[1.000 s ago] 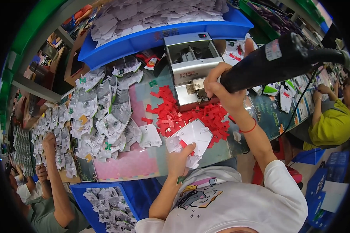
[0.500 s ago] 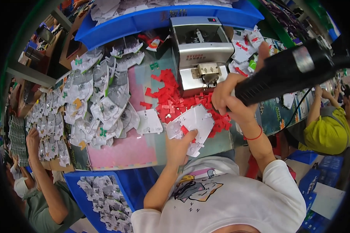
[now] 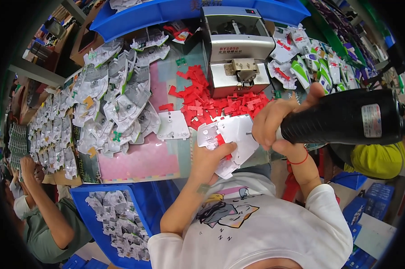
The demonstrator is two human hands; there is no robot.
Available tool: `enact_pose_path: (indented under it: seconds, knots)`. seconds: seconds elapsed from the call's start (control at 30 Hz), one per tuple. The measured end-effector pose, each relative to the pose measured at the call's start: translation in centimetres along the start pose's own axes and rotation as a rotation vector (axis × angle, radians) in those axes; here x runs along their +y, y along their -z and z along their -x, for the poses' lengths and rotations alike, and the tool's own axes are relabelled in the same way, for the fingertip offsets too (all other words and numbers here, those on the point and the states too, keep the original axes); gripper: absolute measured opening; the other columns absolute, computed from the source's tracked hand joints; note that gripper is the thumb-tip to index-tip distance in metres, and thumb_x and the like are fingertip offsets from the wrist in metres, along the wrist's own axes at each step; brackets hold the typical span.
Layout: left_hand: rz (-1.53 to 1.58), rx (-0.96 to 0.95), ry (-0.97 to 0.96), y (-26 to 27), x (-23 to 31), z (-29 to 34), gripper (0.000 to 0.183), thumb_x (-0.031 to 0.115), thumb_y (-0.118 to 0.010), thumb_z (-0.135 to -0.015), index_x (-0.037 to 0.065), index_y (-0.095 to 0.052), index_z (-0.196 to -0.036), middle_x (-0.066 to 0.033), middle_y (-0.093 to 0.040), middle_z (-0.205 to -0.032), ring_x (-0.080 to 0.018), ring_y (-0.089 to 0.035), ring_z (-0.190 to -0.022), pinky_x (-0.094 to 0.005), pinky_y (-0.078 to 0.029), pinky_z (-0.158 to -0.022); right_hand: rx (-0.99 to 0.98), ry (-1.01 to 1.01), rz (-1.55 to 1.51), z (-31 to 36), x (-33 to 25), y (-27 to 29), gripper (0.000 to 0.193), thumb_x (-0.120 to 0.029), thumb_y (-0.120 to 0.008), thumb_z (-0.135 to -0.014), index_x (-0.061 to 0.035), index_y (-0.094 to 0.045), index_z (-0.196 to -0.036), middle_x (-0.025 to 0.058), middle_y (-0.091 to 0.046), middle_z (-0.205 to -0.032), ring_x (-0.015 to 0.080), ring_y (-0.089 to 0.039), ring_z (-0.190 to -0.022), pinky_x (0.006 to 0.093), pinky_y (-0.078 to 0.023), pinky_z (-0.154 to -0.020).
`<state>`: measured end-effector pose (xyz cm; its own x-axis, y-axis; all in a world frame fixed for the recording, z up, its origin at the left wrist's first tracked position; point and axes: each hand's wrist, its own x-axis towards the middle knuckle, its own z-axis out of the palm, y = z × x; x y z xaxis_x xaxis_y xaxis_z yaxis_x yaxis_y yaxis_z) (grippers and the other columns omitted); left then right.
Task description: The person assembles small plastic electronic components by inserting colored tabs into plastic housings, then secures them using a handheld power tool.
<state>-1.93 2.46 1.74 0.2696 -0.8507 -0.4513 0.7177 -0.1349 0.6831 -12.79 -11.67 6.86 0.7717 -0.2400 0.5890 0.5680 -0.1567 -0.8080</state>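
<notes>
My left hand (image 3: 206,163) grips a white plastic shell (image 3: 239,136) by its left side, close to my body at the table's front. The thumb presses on a small red plastic piece (image 3: 221,140) lying in that shell. My right hand (image 3: 274,122) is wrapped round a black electric screwdriver (image 3: 341,116), held almost level and aimed leftward. Its thin bit shows just left of my right fingers, over the shell's right part; whether it touches the shell I cannot tell. A pile of loose red pieces (image 3: 200,96) lies just beyond the shell.
A silver screw-feeding machine (image 3: 238,47) stands behind the red pile. Stacked white shells (image 3: 124,112) cover the table's left, with a flat white part (image 3: 173,127) beside them. Blue bins (image 3: 155,20) stand at the back and lower left (image 3: 139,210). Co-workers sit left and right.
The screwdriver has swung down from a tilt to nearly level, and its bit has come over the shell. The left hand keeps hold of the shell. The whole view has shifted slightly.
</notes>
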Motion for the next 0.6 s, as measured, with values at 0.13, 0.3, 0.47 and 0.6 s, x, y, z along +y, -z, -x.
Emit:
enact_pose_path:
  seconds: [0.13,0.3,0.47,0.6]
  knots:
    - [-0.012,-0.008,0.069,-0.5,1.1,0.3,0.041,-0.008,-0.061,-0.063,-0.002,-0.048,-0.101,-0.0107,-0.059,-0.089,-0.0176,-0.06,-0.073,-0.0291,-0.05,-0.064,-0.041,0.058,-0.046,0.4,-0.3,-0.1,0.095,-0.007,-0.064,-0.073,-0.0431,0.001,-0.132,0.0086,-0.058,-0.067,0.0195,-0.055,-0.048,0.0289,-0.047,-0.042]
    - [-0.076,0.017,0.036,-1.1,1.9,0.8,0.038,-0.005,-0.063,-0.063,-0.002,-0.05,-0.099,-0.0095,-0.059,-0.086,-0.0165,-0.06,-0.072,-0.0292,-0.05,-0.064,0.058,0.059,-0.01,0.1,0.1,0.5,0.067,-0.008,-0.063,-0.072,-0.0291,-0.015,-0.114,0.0081,-0.055,-0.065,0.0185,-0.054,-0.05,0.0283,-0.045,-0.046]
    - [-0.103,-0.023,-0.055,0.0,0.1,-0.8,0.034,-0.004,-0.062,-0.065,-0.002,-0.053,-0.097,-0.0093,-0.06,-0.085,-0.0157,-0.06,-0.073,-0.0288,-0.049,-0.065,0.171,0.075,0.04,-1.3,0.5,1.3,0.033,-0.008,-0.061,-0.072,-0.0116,-0.035,-0.092,0.0075,-0.052,-0.062,0.0173,-0.052,-0.052,0.0274,-0.043,-0.05]
    - [-0.012,0.011,-0.033,0.0,-0.1,-1.4,0.034,-0.005,-0.062,-0.065,-0.003,-0.053,-0.098,-0.0094,-0.06,-0.086,-0.0159,-0.059,-0.073,-0.0286,-0.049,-0.065,0.289,0.106,0.096,-2.7,1.4,2.4,0.016,-0.009,-0.06,-0.072,-0.0023,-0.045,-0.073,0.0067,-0.051,-0.06,0.0148,-0.05,-0.052,0.0249,-0.042,-0.052]
